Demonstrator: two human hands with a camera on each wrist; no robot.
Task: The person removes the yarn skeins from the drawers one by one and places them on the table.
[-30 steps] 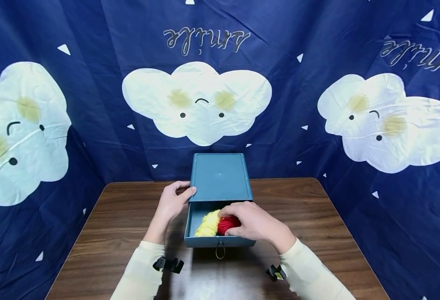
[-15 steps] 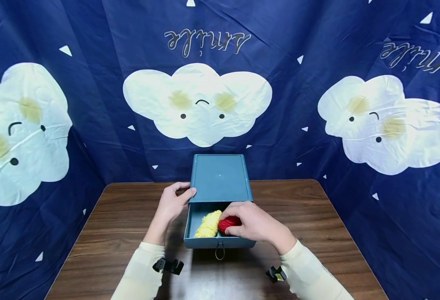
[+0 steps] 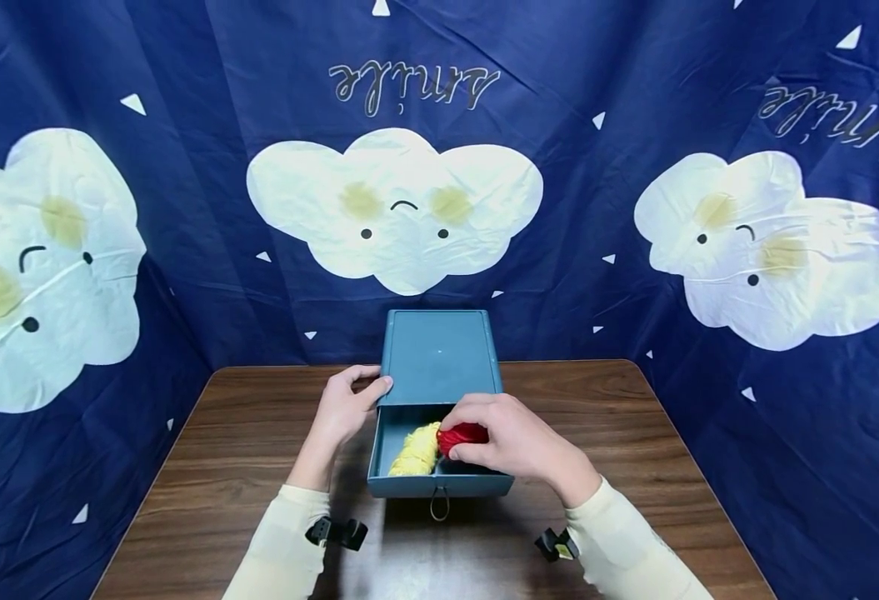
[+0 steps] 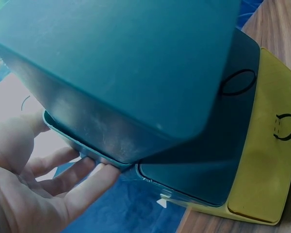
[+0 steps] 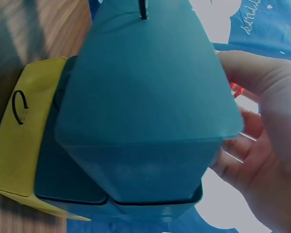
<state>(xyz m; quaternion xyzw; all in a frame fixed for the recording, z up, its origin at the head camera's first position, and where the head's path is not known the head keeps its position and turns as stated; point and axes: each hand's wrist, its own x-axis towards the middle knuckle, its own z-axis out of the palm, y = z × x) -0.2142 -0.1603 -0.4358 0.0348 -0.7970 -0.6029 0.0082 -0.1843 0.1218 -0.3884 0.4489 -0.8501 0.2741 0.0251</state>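
Observation:
A blue drawer box [image 3: 439, 354] stands at the middle of the table with its top drawer [image 3: 476, 487] pulled out. Inside the drawer lies a yellow skein of yarn [image 3: 415, 452], beside a red ball of yarn [image 3: 465, 437]. My right hand [image 3: 517, 437] grips the red yarn, thumb on the near side and fingers over the far side, partly hiding it. My left hand [image 3: 345, 407] holds the left side of the box, thumb on its top edge. In the left wrist view its fingers [image 4: 99, 182] lie along the casing's rim. Only a red sliver of yarn shows in the right wrist view.
Below the pulled-out drawer, the wrist views show another blue drawer [image 4: 208, 150] and a yellow drawer [image 4: 266, 141], both with dark loop pulls. A wire loop [image 3: 440, 502] hangs from the top drawer's front. The wooden table [image 3: 619, 433] meets a blue cloud-print curtain [image 3: 574, 317] behind.
My right hand has risen slightly with the red yarn, lifting it a little within the drawer. The left hand and the yellow skein stay in place.

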